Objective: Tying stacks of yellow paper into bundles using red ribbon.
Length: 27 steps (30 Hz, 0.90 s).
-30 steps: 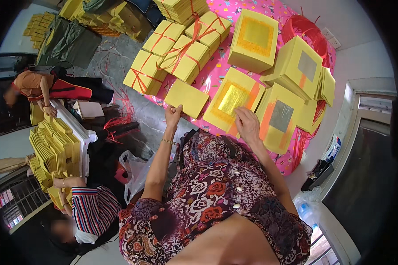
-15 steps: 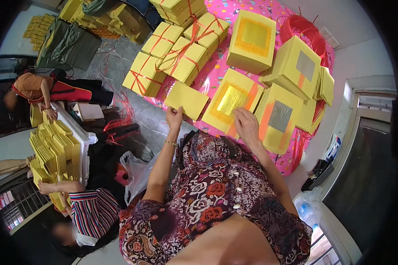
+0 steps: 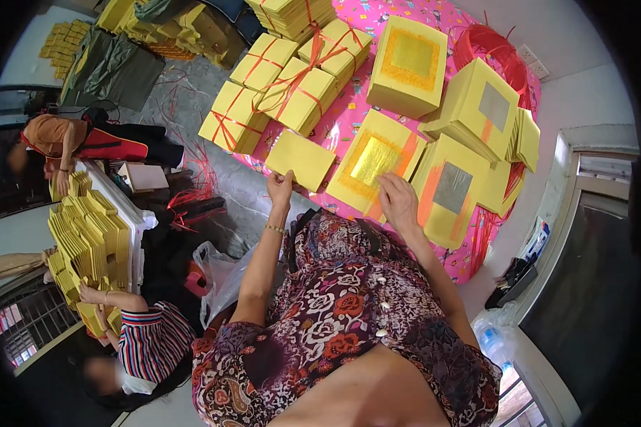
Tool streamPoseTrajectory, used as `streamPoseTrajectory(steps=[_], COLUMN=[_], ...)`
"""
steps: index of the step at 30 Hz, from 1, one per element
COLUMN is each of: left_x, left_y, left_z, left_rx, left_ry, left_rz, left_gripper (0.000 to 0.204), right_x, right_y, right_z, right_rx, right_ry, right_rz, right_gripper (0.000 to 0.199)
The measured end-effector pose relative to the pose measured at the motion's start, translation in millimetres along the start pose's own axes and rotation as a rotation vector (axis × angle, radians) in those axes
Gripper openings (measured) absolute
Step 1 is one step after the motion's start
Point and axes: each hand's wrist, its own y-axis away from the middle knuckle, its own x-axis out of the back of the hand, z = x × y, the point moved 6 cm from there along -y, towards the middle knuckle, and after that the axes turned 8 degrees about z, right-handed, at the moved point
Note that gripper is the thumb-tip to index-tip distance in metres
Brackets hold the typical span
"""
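Observation:
My left hand is closed in a pinch on the near edge of a plain yellow paper sheet, which lies at the front of the table. To its right sits a yellow paper stack whose top sheet carries a gold foil square with an orange border. My right hand rests on this top sheet, fingertips at the foil's near right corner, fingers slightly bent and holding nothing visible. Beside it is another yellow stack with a silver foil patch and an orange band.
Tied yellow paper bundles with red ribbon stand at the table's left. Farther back are a tall gold-foil stack and a red ribbon coil. The table has a pink patterned cover. At left, two people handle yellow paper piles.
My hands stay nearly in place, the left still pinching the yellow paper sheet. At left, the person in stripes has raised a hand off the pile, and the other person's hand has shifted.

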Motion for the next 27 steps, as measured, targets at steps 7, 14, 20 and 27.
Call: streamPoseTrajectory(steps=[7,14,20,27], left_x=[2.2,0.7,-15.3,-78.3], left_y=[1.6,4.3,43.3,107.1], left_z=[13.7,24.9,78.5,131.7], left_rx=[-0.229,-0.315,-0.752,-1.038], left_ry=[-0.399,-0.569,-0.775,-0.615], left_rz=[0.152,0.188,0.352,-0.511], left_gripper=[0.035,0.058,0.071,0.041], right_x=[0.7,7.1,27.8,25.1], right_y=[1.0,3.0,15.5,32.5], right_z=[-0.9,-4.9,-4.1,-19.3], right_rx=[0.004,-0.001,-0.138,-0.010], right_ry=[0.009,-0.017,-0.026,0.031], right_rz=[-0.002,0.033,-0.057,-0.237], right_gripper=[0.024,0.021,0.017,0.042])
